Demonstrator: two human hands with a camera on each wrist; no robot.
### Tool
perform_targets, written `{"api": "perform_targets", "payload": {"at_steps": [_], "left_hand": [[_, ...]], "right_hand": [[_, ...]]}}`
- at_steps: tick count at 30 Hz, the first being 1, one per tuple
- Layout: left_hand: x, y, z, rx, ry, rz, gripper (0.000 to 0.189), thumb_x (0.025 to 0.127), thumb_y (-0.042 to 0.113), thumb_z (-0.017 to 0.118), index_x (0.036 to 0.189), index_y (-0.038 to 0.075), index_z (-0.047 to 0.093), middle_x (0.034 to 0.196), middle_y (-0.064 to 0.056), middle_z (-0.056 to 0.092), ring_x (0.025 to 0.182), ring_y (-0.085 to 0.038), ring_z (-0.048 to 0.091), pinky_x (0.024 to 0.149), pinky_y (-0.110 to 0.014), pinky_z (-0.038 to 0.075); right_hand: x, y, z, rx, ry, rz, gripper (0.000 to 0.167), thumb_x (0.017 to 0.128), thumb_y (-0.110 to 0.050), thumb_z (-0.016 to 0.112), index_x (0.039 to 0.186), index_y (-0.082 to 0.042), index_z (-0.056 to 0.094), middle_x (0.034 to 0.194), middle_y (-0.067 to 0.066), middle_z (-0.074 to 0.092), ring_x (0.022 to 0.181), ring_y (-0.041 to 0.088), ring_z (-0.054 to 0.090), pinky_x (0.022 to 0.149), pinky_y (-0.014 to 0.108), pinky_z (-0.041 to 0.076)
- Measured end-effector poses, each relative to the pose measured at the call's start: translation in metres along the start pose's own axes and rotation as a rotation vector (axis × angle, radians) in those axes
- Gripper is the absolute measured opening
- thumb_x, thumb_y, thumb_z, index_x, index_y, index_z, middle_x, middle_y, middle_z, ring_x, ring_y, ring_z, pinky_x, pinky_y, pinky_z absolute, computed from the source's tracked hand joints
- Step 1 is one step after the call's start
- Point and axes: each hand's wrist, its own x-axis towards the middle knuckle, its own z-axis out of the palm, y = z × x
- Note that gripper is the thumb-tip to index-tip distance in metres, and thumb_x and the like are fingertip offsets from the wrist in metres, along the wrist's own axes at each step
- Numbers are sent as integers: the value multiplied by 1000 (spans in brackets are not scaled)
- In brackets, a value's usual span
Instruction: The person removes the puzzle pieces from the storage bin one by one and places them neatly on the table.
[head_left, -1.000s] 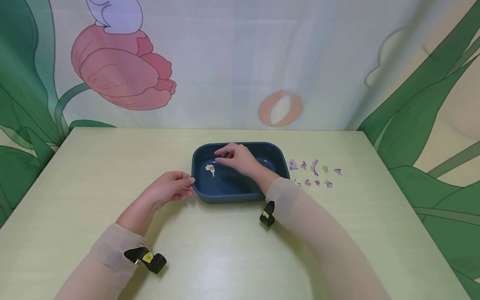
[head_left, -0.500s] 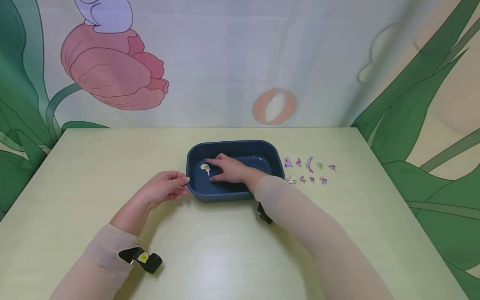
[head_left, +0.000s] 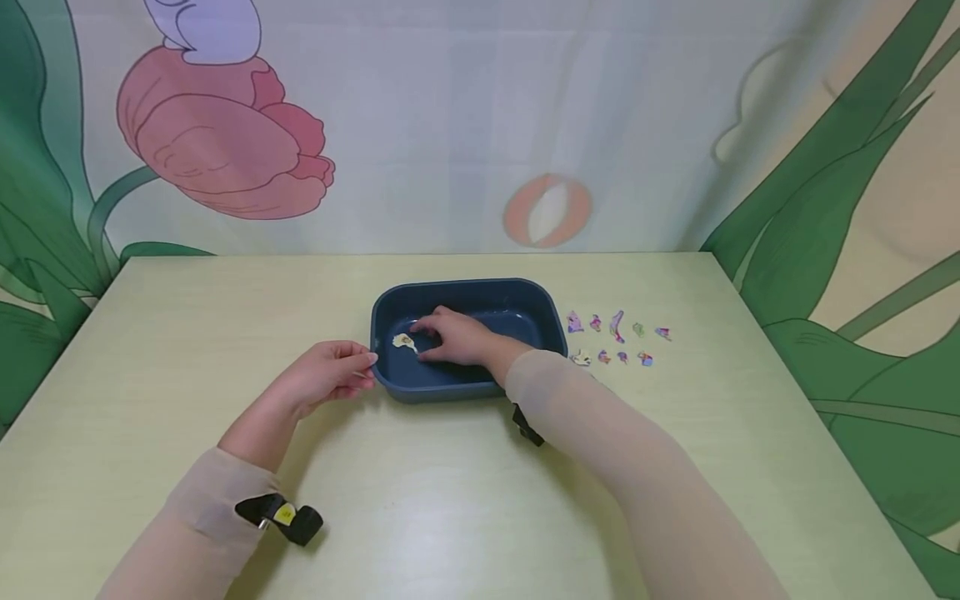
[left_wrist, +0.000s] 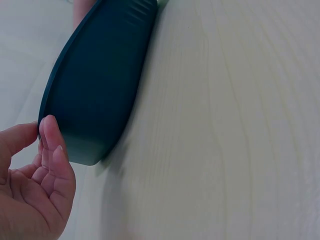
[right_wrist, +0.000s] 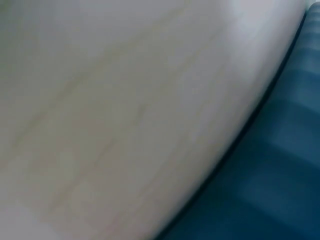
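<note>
A dark blue rectangular tub (head_left: 465, 392) stands on the table. My left hand (head_left: 333, 375) pinches its left rim between thumb and fingers; the left wrist view also shows this hand (left_wrist: 40, 185) at the tub's edge (left_wrist: 95, 85). Inside the tub at the left lies a small cream cut-out, like a sticker (head_left: 402, 341), with a thin tail. My right hand (head_left: 461, 337) reaches down into the tub just right of it, thumb and index finger bent and apart. The thumb tip is at the tail; whether it touches cannot be told. The right wrist view shows only the tub's outside (right_wrist: 280, 175) and tabletop.
Right of the tub, several small colourful cut-outs (head_left: 617, 326) lie in two rows on the pale wooden table (head_left: 420, 500). A printed curtain (head_left: 420, 125) hangs behind the table's back edge.
My right hand has moved down and left into the tub. The cream cut-out has turned, its tail now pointing right. My left hand keeps the rim; the head view has shifted slightly.
</note>
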Motion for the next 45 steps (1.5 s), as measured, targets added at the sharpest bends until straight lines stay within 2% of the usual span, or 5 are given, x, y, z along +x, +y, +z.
{"api": "perform_targets", "payload": {"at_steps": [6, 12, 20, 37, 45], "left_hand": [[-1, 0, -1, 15, 4, -7, 34, 96, 21, 52, 111, -10, 50, 82, -5, 64, 75, -15, 63, 68, -23, 51], [-2, 2, 0, 6, 2, -10, 34, 96, 22, 53, 111, -9, 50, 81, -5, 64, 74, -14, 62, 67, -23, 50], [-2, 4, 1, 24, 17, -23, 34, 96, 22, 54, 111, -8, 51, 83, -7, 65, 76, -17, 63, 68, -23, 51], [0, 2, 5, 15, 26, -14, 34, 94, 24, 56, 108, -7, 53, 87, -11, 65, 77, -16, 63, 69, -24, 51], [0, 1, 4, 20, 34, -12, 34, 94, 23, 56, 110, -7, 53, 86, -9, 65, 77, -17, 63, 69, -23, 51]], "right_hand": [[-1, -3, -1, -136, -67, -61, 53, 90, -43, 58, 139, -28, 45, 114, 5, 49, 92, 16, 51, 81, 31, 44], [-2, -4, 0, -25, 0, -70, 30, 87, -33, 66, 114, -21, 65, 103, 0, 52, 95, 13, 51, 83, 27, 43], [-1, -2, 0, 32, 44, -79, 9, 86, -20, 68, 88, -12, 71, 89, -1, 56, 82, 12, 52, 78, 22, 43], [-13, 8, -7, 32, 56, -114, 14, 83, -17, 72, 93, -8, 74, 87, 1, 60, 84, 12, 56, 76, 20, 45], [-15, 7, -7, -44, 53, -171, 9, 84, -15, 70, 90, -10, 75, 88, 1, 62, 83, 12, 57, 77, 21, 46]]}}
